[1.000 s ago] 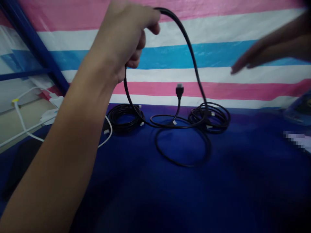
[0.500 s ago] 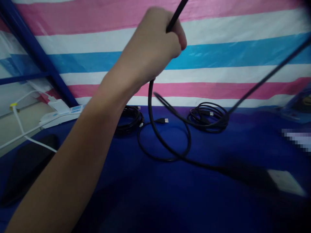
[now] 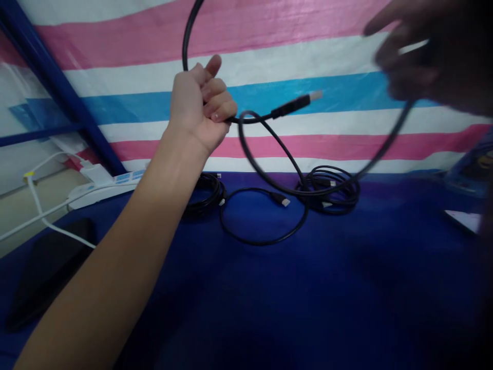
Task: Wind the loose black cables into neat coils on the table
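There are two hands: the left hand and the blurred right hand. Thin black round cables number three. One is a loose black cable with two plugs showing, a raised plug and a lying plug. The other two are coiled, a left bundle and a right bundle. The blue cloth-covered table also carries one white plastic power strip and one flat black rectangular slab.

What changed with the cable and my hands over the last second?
The right hand, open and empty a second ago, now seems to grip the black cable. The left hand stays shut on it, with the plug end now jutting rightward. The left coil and right coil on the table stayed put.
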Available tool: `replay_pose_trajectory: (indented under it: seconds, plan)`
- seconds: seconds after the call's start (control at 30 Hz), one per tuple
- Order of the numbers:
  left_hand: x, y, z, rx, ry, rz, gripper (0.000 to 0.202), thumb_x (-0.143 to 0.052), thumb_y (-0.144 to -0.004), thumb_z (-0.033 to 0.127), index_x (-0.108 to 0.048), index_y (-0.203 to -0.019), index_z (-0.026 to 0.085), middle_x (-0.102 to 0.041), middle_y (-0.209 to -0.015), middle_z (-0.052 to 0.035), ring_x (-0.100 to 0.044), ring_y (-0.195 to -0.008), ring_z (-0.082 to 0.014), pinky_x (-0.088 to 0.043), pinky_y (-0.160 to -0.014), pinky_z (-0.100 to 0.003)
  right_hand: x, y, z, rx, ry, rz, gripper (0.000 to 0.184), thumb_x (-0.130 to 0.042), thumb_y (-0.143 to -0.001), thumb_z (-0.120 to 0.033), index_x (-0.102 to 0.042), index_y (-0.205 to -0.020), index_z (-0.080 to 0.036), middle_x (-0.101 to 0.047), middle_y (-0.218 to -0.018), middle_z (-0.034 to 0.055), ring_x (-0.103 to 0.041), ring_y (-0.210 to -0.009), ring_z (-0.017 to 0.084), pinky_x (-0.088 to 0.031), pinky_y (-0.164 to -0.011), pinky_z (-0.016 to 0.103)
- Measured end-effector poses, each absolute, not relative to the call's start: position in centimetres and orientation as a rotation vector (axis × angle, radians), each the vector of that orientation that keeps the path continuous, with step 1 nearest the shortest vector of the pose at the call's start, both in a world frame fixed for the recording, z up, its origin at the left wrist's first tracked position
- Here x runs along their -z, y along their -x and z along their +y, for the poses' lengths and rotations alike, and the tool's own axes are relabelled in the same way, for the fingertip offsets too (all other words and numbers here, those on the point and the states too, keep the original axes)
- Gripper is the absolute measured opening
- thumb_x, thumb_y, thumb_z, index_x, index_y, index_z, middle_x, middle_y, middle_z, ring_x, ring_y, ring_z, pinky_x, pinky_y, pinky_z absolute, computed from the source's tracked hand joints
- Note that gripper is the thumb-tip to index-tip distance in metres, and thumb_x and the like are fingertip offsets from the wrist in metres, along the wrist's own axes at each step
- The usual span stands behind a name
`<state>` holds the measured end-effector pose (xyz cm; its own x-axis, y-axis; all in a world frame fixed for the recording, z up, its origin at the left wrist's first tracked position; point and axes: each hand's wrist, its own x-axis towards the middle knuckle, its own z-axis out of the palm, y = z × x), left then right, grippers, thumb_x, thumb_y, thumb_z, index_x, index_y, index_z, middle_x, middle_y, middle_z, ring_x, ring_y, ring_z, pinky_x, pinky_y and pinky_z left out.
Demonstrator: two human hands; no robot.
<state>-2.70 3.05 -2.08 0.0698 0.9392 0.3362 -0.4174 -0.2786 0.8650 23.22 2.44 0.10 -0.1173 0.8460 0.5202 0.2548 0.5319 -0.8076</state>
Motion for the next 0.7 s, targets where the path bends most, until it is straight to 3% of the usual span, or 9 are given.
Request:
replay_pose_trajectory:
  seconds: [0.13, 0.33, 0.5, 0.7]
  plan:
    - [1.9, 3.4, 3.5, -1.625, -1.097, 0.593, 0.031, -0.018, -0.09, 0.013, -0.042, -0.071, 0.021, -0.009, -0.048, 0.0039, 0.001, -0.053, -0.0097, -0.011, -0.048, -0.027, 1.7, -18.8, 2.9, -0.661, 0.96, -1.735, 0.02, -0.061, -0.072, -0.022, -0.06, -0.091, -0.016, -0.059, -0.08, -0.0009, -0.05, -0.052, 0.001, -0.027, -0.042, 0.018]
    - [1.5, 3.7, 3.0, -1.593, -1.168, 0.582, 0.032, -0.019, -0.089, 0.012, -0.043, -0.071, 0.022, -0.01, -0.047, 0.0036, 0.001, -0.054, -0.0095, -0.01, -0.048, -0.025, 3.9, -16.0, 4.2, -0.862, 0.978, -1.684, 0.03, -0.059, -0.075, -0.037, -0.051, -0.1, -0.022, -0.061, -0.101, 0.0001, -0.041, -0.048, -0.002, -0.028, -0.041, 0.017]
    - [1.7, 3.7, 3.2, -1.497, -1.338, 0.799, 0.022, -0.025, -0.086, 0.015, -0.043, -0.074, 0.02, -0.014, -0.047, 0.0045, -0.005, -0.045, -0.0058, -0.01, -0.044, -0.023, 3.3, -15.5, 3.5, -1.041, 0.943, -1.577, 0.025, -0.056, -0.076, -0.034, -0.051, -0.097, -0.022, -0.062, -0.088, -0.0026, -0.03, -0.043, -0.003, -0.018, -0.039, 0.018]
    - [1.7, 5.4, 3.7, -1.333, -1.513, 1.16, 0.007, -0.05, -0.068, 0.019, -0.051, -0.075, 0.02, -0.033, -0.045, 0.004, -0.022, -0.037, -0.0031, -0.013, -0.038, -0.02, 1.9, -19.0, 4.3, -0.829, 1.046, -1.545, 0.015, -0.057, -0.076, -0.028, -0.05, -0.084, -0.016, -0.057, -0.071, -0.0035, -0.03, -0.042, -0.004, -0.007, -0.04, 0.019]
